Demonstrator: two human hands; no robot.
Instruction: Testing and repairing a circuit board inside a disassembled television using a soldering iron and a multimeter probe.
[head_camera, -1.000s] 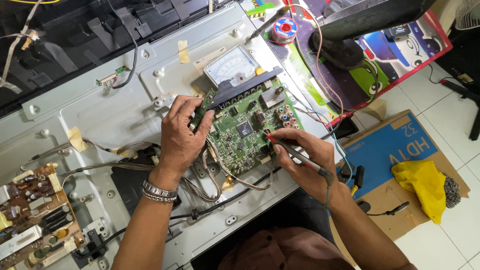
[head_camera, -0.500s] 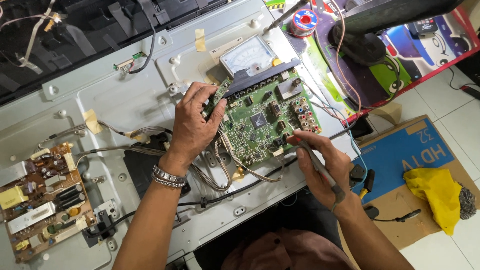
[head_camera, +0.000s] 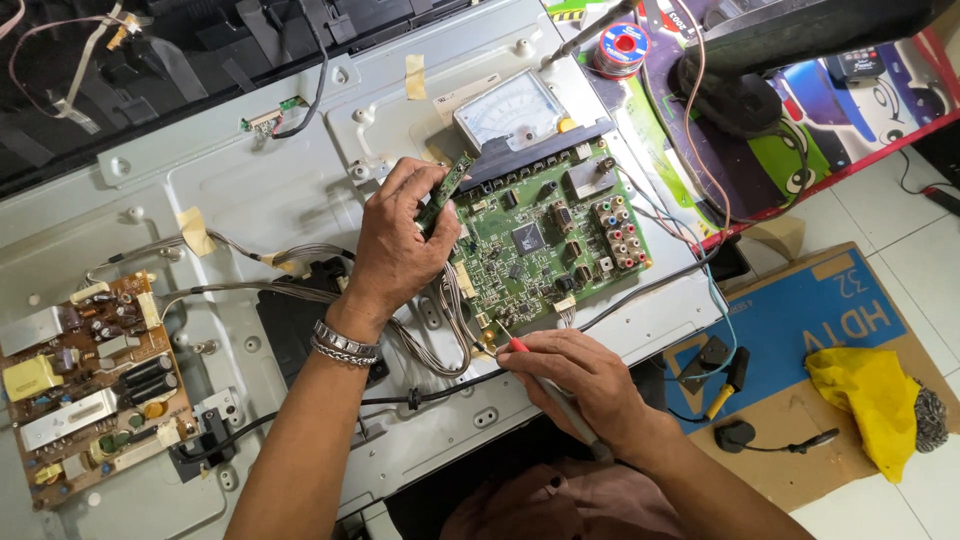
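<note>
Scene: a person bent over the grey metal back panel (head_camera: 250, 190) of an opened flat-screen TV, seen from a head cam.
Left hand (head_camera: 400, 235): fingers closed on a small narrow green circuit strip (head_camera: 445, 190), held tilted at the far-left corner of the green main board (head_camera: 545, 240); silver bracelet (head_camera: 343, 343) on the wrist.
Right hand (head_camera: 585, 385): wrapped shut around a red-tipped test probe (head_camera: 520, 348), tip touching the main board's near-left edge, beside the grey ribbon cables (head_camera: 440, 330).
Main board: mid-panel, between both hands, w/ coloured AV jacks on its right side.
Meter: analog multimeter (head_camera: 510, 105) lies just beyond the board, far side.
Left: brown power supply board (head_camera: 90, 390) at the panel's near-left.
Right: solder spool (head_camera: 625, 45) far off; yellow cloth (head_camera: 870, 395) on a blue-printed cardboard box (head_camera: 800, 330) on the floor.
</note>
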